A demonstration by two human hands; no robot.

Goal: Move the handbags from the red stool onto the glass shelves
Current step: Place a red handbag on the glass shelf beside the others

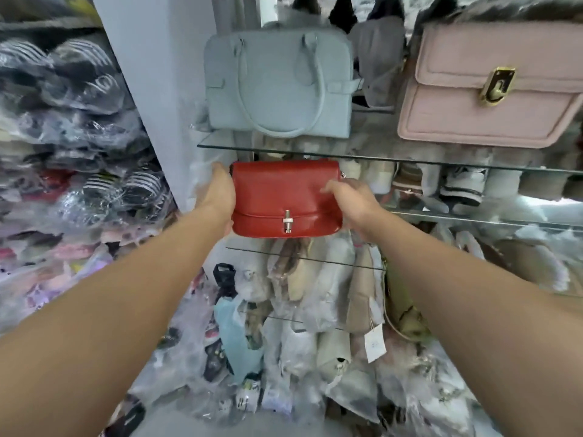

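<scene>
A small red handbag (285,197) with a silver clasp is held between both hands just below the upper glass shelf (410,160). My left hand (220,193) grips its left side. My right hand (350,200) grips its right side, thumb on the front. A pale blue handbag (277,86) and a pink handbag (485,89) with a gold clasp stand on the upper glass shelf. Another glass shelf (473,217) runs lower at the right. The red stool is out of view.
Shoes in plastic bags (315,294) crowd the lower glass shelves and the floor. Stacks of bagged shoes (79,137) fill the left wall. A grey pillar (157,89) stands left of the shelves. Sandals (460,187) sit under the upper shelf.
</scene>
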